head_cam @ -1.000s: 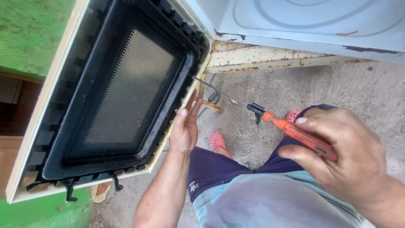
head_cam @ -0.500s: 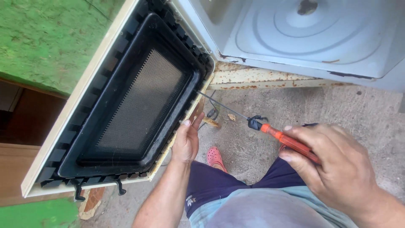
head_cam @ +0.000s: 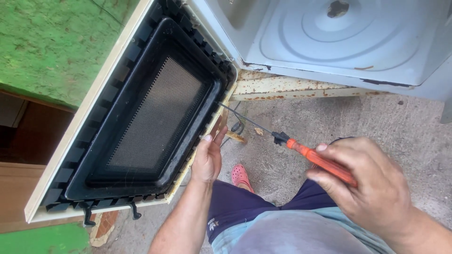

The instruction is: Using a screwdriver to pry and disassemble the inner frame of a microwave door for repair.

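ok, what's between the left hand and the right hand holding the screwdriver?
Head view: only the thin screwdriver shaft crossing bare concrete floor; left hand, right hand.

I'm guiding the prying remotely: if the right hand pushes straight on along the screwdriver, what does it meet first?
The right hand points the screwdriver at the microwave door; its tip looks already at the black inner frame's edge, just above the left hand. Depth is unclear.

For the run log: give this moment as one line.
left hand: steadies open microwave door edge | right hand: grips orange-handled screwdriver | tip: at door's inner frame
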